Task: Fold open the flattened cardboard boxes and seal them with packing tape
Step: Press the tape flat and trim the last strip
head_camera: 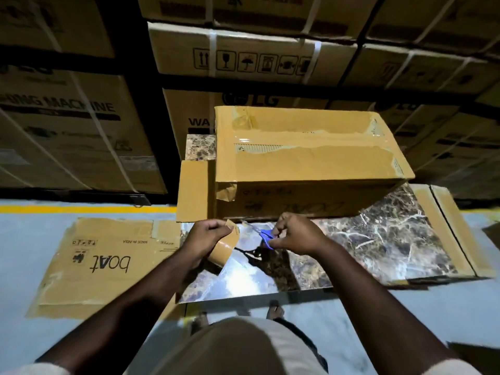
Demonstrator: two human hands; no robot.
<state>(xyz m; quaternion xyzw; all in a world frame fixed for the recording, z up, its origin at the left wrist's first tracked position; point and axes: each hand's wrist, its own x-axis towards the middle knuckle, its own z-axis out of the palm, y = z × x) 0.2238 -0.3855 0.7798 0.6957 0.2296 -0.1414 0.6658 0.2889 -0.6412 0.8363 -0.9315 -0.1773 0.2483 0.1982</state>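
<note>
An assembled cardboard box (305, 161) stands on the marble-patterned table (384, 239), its top flaps closed under brown and clear tape. My left hand (205, 235) grips a roll of brown packing tape (224, 249) just in front of the box, with a short tape end lifted at its fingertips. My right hand (296, 234) holds blue-handled scissors (263, 235), blades pointing left toward that tape end. A flattened cardboard box (102, 263) printed "boat" lies left of the table.
A loose cardboard flap (192, 190) stands against the box's left side. Another flat cardboard piece (454, 228) lies under the table's right edge. Strapped appliance cartons (257, 58) are stacked behind. A yellow floor line (81, 209) runs at left. My feet (276, 311) are below the table's edge.
</note>
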